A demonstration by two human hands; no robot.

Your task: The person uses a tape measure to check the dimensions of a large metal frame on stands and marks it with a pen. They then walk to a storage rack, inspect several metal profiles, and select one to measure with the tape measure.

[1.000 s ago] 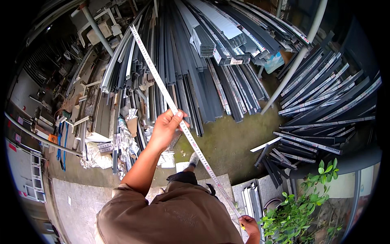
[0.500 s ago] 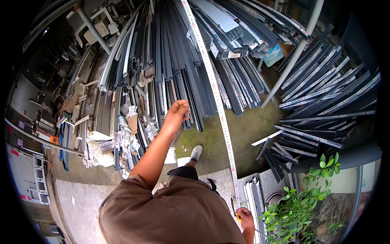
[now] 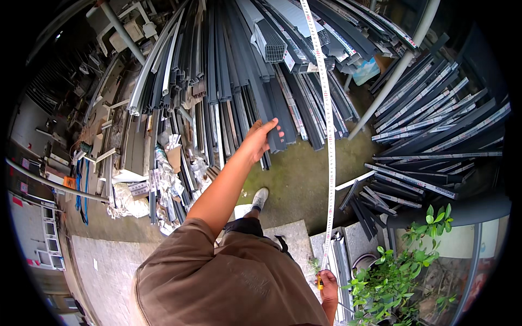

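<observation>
My left hand (image 3: 262, 142) reaches out over the front of a stack of long dark metal profiles. Its fingers wrap round the end of one dark grey profile (image 3: 276, 140), and the fingertips show on the far side. Low on the right, my right hand (image 3: 328, 284) is closed round a tape measure (image 3: 320, 281), a small yellow and black case mostly covered by the fingers. From it the white tape blade (image 3: 329, 163) runs far out across the profile ends to the top of the view. The blade's far end is out of sight.
More profiles (image 3: 435, 117) lean fanned out on the right beside a grey post (image 3: 389, 76). A leafy plant (image 3: 389, 277) stands near my right hand, next to a bundle of pale profiles (image 3: 341, 261). Plastic wrapping (image 3: 130, 204) and scraps lie on the left.
My left hand has moved right and closed on a dark profile's end. The tape blade has swung to the right. My right hand still holds the tape measure, slightly higher.
</observation>
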